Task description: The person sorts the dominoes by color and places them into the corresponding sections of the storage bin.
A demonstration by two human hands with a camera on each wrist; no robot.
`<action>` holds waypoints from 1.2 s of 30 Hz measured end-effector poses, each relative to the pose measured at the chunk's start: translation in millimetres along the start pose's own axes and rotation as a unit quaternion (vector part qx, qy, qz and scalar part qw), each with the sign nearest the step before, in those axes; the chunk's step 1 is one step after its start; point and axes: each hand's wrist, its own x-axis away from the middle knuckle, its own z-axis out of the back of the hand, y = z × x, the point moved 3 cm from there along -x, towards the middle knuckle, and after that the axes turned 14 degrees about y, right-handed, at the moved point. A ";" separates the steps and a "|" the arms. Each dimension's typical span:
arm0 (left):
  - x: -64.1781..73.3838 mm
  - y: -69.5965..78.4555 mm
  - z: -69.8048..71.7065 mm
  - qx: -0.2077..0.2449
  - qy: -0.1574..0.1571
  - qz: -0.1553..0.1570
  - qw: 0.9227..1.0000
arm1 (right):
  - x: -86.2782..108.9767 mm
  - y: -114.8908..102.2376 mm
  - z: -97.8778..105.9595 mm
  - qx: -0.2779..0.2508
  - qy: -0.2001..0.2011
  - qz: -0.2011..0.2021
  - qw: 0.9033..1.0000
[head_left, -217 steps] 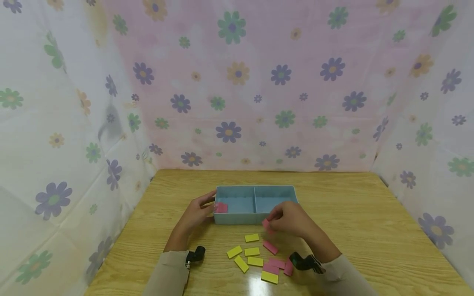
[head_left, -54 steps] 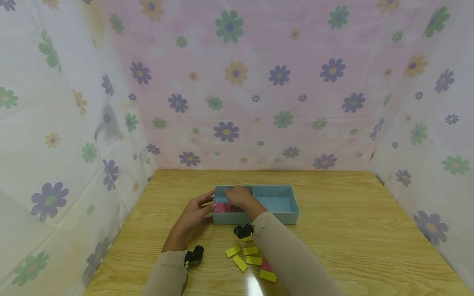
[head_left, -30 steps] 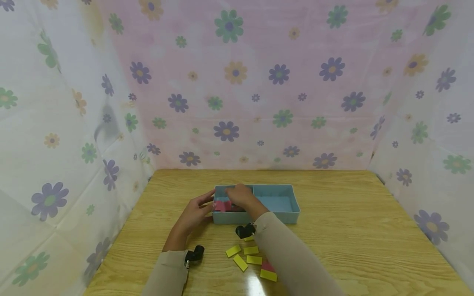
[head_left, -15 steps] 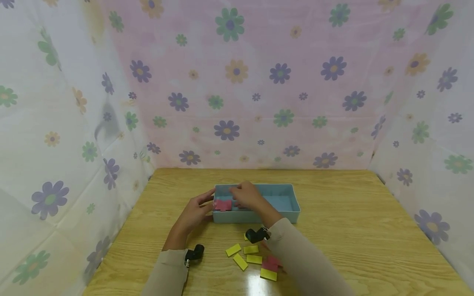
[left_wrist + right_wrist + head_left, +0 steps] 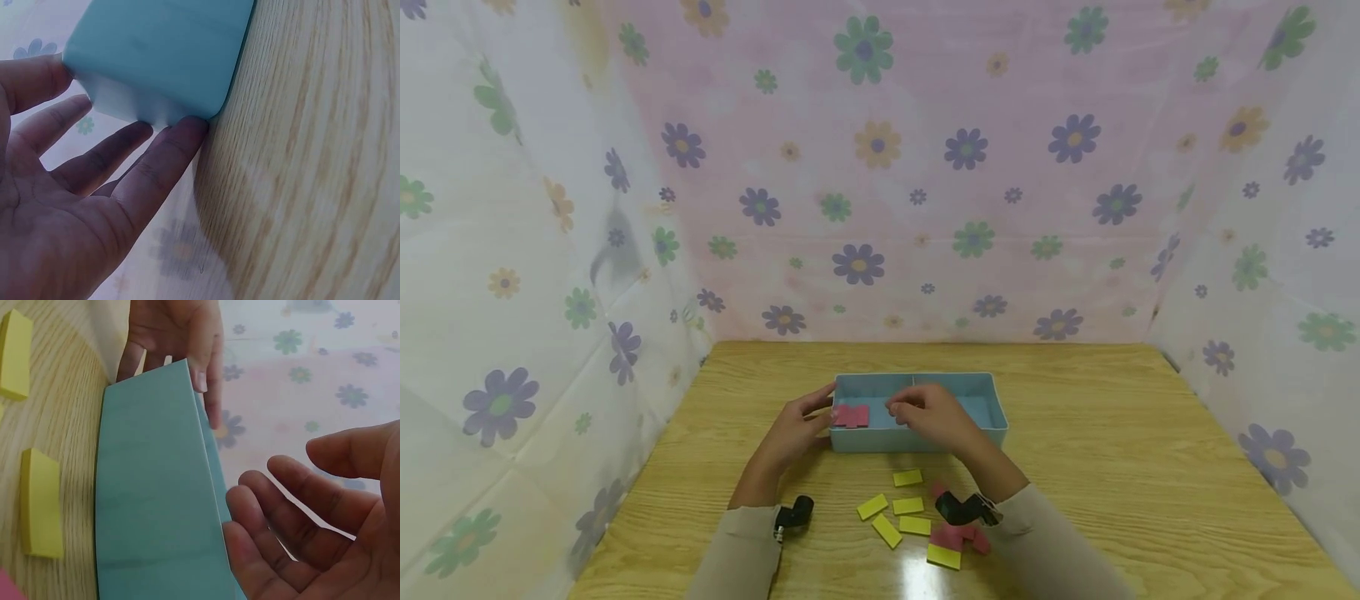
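Note:
A light blue two-compartment box stands on the table. My left hand touches its left end; in the left wrist view, several fairly straight fingers rest against the end wall. Over the box's front part, near the divider, hovers my right hand. The right wrist view shows its fingers loosely bent with nothing between them, by the front wall's rim. Flat pink blocks lie in the left compartment's front left corner. The right hand partly covers both compartments.
Several yellow blocks lie scattered on the wooden table before the box. Pink blocks lie in a cluster beside a yellow one, partly under the right wrist camera. Flowered cloth surrounds the table.
My right hand has carried a pink block into the left compartment and let go, then drawn back rightward and toward me. More pink shows inside the box. The left hand has stayed put.

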 end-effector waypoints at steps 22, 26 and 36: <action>0.4 -2.7 2.3 0.004 -0.020 -0.017 1.000 | 42.0 39.9 49.7 0.015 0.020 0.015 1.000; 0.0 -4.0 2.4 -0.009 -0.030 -0.023 0.999 | 46.8 45.5 55.8 0.021 0.013 0.020 0.999; -2.8 -4.8 1.9 -0.007 -0.033 -0.022 0.999 | 45.9 58.7 67.0 0.073 -0.017 0.025 0.997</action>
